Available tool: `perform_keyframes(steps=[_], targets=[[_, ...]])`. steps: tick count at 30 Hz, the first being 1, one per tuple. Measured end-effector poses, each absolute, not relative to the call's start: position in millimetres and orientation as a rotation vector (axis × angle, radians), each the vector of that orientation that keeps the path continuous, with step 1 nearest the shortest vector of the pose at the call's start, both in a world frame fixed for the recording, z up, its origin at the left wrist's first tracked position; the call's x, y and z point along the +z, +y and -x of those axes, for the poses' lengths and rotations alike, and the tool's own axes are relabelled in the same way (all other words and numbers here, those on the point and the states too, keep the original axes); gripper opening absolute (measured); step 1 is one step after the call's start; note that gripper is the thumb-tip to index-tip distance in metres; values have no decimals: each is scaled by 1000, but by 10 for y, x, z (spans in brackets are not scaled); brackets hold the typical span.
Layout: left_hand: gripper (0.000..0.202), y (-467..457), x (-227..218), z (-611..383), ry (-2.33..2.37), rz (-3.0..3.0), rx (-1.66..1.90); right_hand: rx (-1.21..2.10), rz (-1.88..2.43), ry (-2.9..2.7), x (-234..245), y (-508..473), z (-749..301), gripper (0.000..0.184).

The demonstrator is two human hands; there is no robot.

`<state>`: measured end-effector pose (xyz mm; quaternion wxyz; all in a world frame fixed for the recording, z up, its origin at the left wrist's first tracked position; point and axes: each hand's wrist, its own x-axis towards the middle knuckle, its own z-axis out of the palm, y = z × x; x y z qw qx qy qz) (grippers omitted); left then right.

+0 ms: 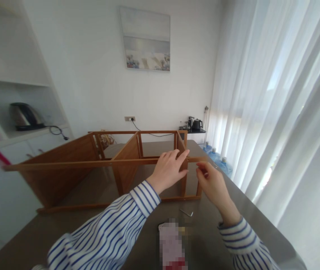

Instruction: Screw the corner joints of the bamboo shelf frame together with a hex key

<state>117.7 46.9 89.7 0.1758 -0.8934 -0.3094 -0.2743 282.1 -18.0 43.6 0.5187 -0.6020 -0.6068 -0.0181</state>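
A brown wooden shelf frame (92, 164) lies on its side on the dark table. My left hand (169, 170) rests on its upper rail near the right end, with fingers stretched out and the thumb apart. Just past that rail end is my right hand (210, 180), its fingers curled and thumb pressed to the fingertips. Whatever it may pinch is hidden or too small to make out. An L-shaped hex key (186, 213) lies on the table in front of the frame, below and between both hands.
Nearest me on the table (205, 240) lies a pixelated pinkish, flat item (171, 243). A kettle (24, 116) stands on a shelf at the left. Water bottles (224, 165) stand by the curtain (261, 112) on the right. A black kettle (197, 125) sits at the back.
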Motion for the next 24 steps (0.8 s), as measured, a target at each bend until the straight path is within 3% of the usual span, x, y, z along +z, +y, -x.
perform_keyframes(steps=[3, 11, 24], targets=[[70, 630, 915, -1306, -983, 2551, -541, -160, 1462, -1448, 501, -82, -2943, 20], [58, 795, 1060, -1363, -1029, 2684, -304, -439, 1398, -1565, 573, 119, -3105, 15], [59, 909, 1041, -1328, -1056, 2818, -468, -206, 1346, -1643, 579, 228, -3067, 14]])
